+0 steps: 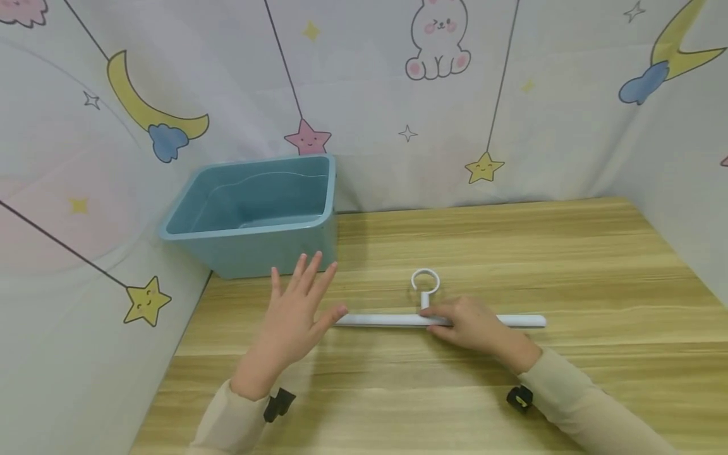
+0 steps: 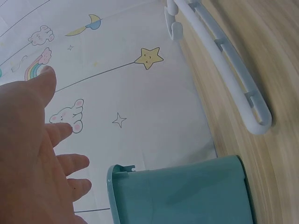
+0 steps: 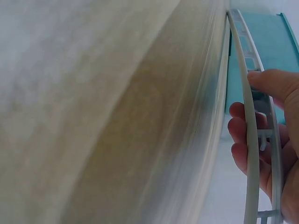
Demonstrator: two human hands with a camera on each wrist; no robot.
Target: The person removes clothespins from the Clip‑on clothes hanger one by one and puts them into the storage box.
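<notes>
A white plastic hanger (image 1: 381, 320), a long slotted bar with a ring-shaped hook (image 1: 436, 281), lies or is held just over the wooden table; which of the two I cannot tell. My right hand (image 1: 469, 323) grips its bar near the middle, just below the hook. In the right wrist view the thumb (image 3: 268, 83) and curled fingers (image 3: 239, 130) close around the bar from both sides. My left hand (image 1: 292, 319) hovers near the bar's left end with fingers spread and holds nothing. From the left wrist, the hanger (image 2: 224, 60) appears apart from that hand.
A blue-green plastic bin (image 1: 273, 253) stands at the table's back left, just beyond my left fingertips. Behind the wooden table (image 1: 512, 253) hangs a white cloth (image 1: 370, 82) printed with stars, moons and a rabbit. More pale cloth borders both sides.
</notes>
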